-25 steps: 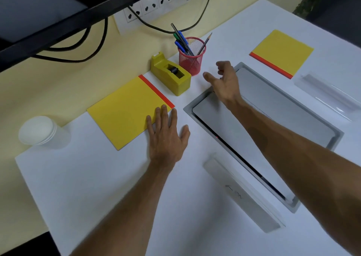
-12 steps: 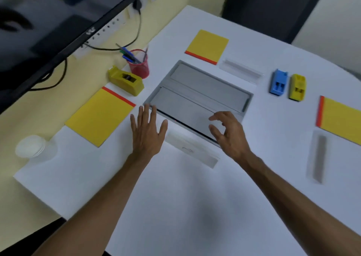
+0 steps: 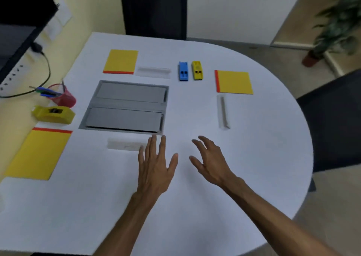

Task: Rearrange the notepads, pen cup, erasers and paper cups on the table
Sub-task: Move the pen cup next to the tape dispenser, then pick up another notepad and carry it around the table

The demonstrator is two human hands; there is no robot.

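The bench (image 3: 195, 206) looks smooth matt white, its grey panel (image 3: 127, 107) dull metal, the red pen cup (image 3: 64, 99) wire mesh at nine o'clock.

Both bare hands reach forward, holding nothing.
The left hand (image 3: 156, 165) is palm down, its fingers straight, spread and pointing far. The right hand (image 3: 210, 162), just to its right, has loosely curved fingers and its thumb apart.

White table (image 3: 254, 158), yellow notepads (image 3: 121, 61), red pen cup (image 3: 65, 99), yellow tape dispenser (image 3: 53, 115), grey inset panel (image 3: 127, 107)

Pen cup (image 3: 64, 99) behind tape dispenser (image 3: 53, 114)
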